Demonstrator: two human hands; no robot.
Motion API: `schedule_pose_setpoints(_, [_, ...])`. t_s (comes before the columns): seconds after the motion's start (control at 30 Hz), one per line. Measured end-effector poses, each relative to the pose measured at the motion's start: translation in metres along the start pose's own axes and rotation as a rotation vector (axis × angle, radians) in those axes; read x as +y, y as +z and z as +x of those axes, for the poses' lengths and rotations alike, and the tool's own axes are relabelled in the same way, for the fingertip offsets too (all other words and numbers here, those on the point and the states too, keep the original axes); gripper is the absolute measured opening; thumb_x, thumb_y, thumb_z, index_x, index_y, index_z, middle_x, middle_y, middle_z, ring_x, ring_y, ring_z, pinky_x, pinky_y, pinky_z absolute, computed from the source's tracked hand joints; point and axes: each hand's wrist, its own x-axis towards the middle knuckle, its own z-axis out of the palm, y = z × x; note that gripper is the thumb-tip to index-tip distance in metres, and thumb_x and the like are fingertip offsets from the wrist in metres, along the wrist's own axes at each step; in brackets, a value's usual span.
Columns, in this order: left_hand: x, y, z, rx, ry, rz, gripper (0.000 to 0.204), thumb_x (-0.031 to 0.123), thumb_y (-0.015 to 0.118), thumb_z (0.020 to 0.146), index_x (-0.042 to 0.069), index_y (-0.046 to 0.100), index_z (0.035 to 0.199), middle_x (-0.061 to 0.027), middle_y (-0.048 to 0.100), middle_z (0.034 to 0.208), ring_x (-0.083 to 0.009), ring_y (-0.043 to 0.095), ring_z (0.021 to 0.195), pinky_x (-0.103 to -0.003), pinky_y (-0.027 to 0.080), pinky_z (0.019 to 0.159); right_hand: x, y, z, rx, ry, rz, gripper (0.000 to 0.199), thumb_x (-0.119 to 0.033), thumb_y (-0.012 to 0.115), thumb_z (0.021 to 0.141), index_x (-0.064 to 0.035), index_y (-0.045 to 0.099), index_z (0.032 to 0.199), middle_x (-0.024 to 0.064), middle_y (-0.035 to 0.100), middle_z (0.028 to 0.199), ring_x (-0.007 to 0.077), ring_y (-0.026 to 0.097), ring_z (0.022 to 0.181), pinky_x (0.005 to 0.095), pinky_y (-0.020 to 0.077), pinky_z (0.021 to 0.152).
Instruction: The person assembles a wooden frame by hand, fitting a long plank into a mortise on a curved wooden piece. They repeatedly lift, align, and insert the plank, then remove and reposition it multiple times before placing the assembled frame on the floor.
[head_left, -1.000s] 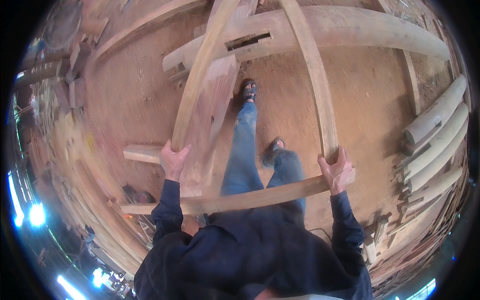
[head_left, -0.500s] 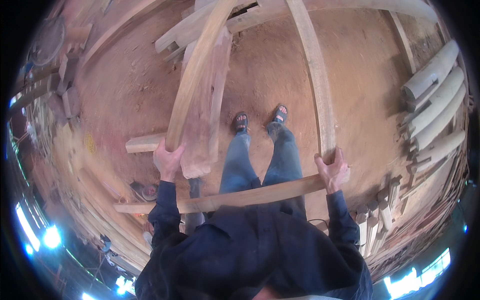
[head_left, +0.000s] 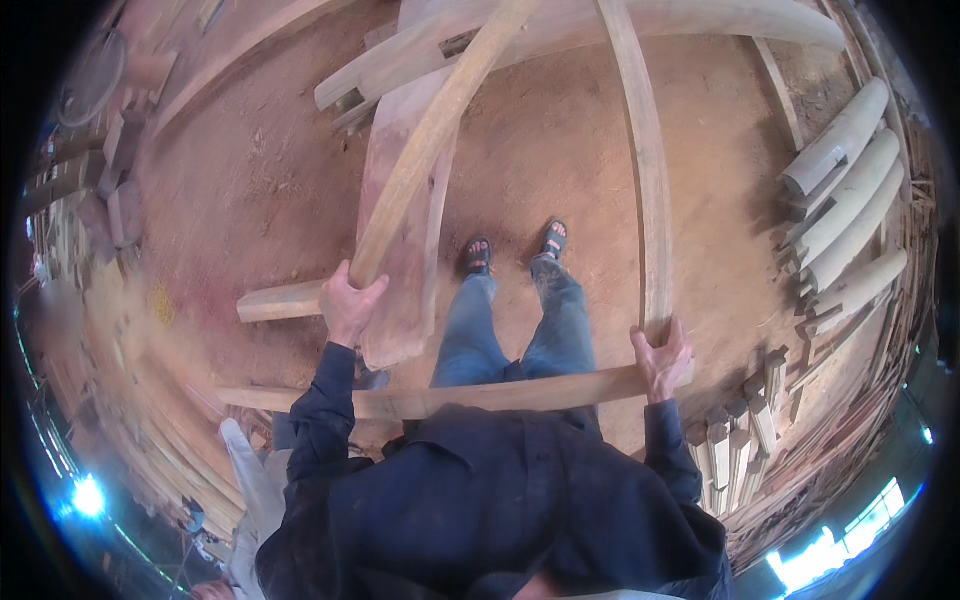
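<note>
My left hand grips the near end of a long squared timber, which slants away from me toward the upper right. Around the near end of a second long timber closes my right hand; this one runs almost straight away from me. A crosswise timber lies in front of my waist, its right end at or under my right hand; I cannot tell whether the pieces are joined there. Its left part passes below my left forearm. A short wooden block is beside my left hand.
A broad plank lies beneath the left timber. Thick shaped logs cross the far side. More rounded logs and upright posts stand at right. Another person's light sleeve shows at lower left. My sandalled feet stand on dirt.
My left hand has shifted slightly up and right with its timber, narrowing the gap between the timbers. My right hand sits slightly lower. The other person's light sleeve has come into view at lower left.
</note>
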Motion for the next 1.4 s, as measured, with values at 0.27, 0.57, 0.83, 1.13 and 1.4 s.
schedule_pose_setpoints(0.27, [0.068, 0.026, 0.022, 0.013, 0.1, -0.012, 0.054, 0.043, 0.086, 0.076, 0.003, 0.076, 0.111, -0.02, 0.079, 0.09, -0.0381, 0.077, 0.086, -0.048, 0.06, 0.078, 0.031, -0.028, 0.026, 0.102, 0.045, 0.023, 0.048, -0.036, 0.085, 0.07, -0.0009, 0.067, 0.098, 0.0194, 0.071, 0.093, 0.0412, 0.07, 0.084, 0.0516, 0.0539, 0.074])
schedule_pose_setpoints(0.57, [0.222, 0.084, 0.021, -0.005, 0.107, -0.075, 0.049, 0.043, 0.086, 0.073, 0.005, 0.076, 0.102, -0.0208, 0.076, 0.08, -0.0387, 0.077, 0.079, -0.049, 0.061, 0.074, 0.106, -0.098, 0.119, 0.058, 0.169, 0.076, 0.057, -0.039, 0.083, 0.075, 0.0002, 0.072, 0.114, 0.0192, 0.074, 0.098, 0.0382, 0.07, 0.09, 0.0493, 0.0538, 0.082])
schedule_pose_setpoints(0.83, [0.34, 0.149, 0.023, 0.025, 0.179, -0.072, 0.045, 0.041, 0.085, 0.074, 0.006, 0.073, 0.098, -0.0188, 0.078, 0.083, -0.0397, 0.077, 0.081, -0.05, 0.061, 0.076, 0.181, -0.156, 0.203, 0.251, 0.104, 0.107, 0.042, -0.039, 0.084, 0.073, -0.0056, 0.065, 0.088, 0.0107, 0.067, 0.08, 0.0329, 0.066, 0.074, 0.0496, 0.0505, 0.071])
schedule_pose_setpoints(1.13, [0.433, 0.186, 0.057, 0.01, 0.235, -0.021, 0.047, 0.04, 0.088, 0.072, 0.003, 0.072, 0.094, -0.0222, 0.075, 0.08, -0.0401, 0.076, 0.079, -0.048, 0.059, 0.072, 0.22, -0.184, 0.266, 0.143, 0.217, 0.109, 0.051, -0.036, 0.081, 0.077, -0.0017, 0.071, 0.113, 0.0153, 0.07, 0.093, 0.034, 0.067, 0.084, 0.0471, 0.0523, 0.08])
schedule_pose_setpoints(1.4, [0.54, 0.225, 0.14, -0.104, 0.273, 0.071, 0.054, 0.045, 0.085, 0.073, 0.006, 0.075, 0.11, -0.0225, 0.077, 0.087, -0.0435, 0.075, 0.087, -0.053, 0.059, 0.079, 0.227, -0.197, 0.355, 0.317, 0.234, 0.127, 0.042, -0.034, 0.084, 0.073, -0.0026, 0.06, 0.085, 0.0162, 0.064, 0.078, 0.0371, 0.063, 0.072, 0.0496, 0.0499, 0.069])
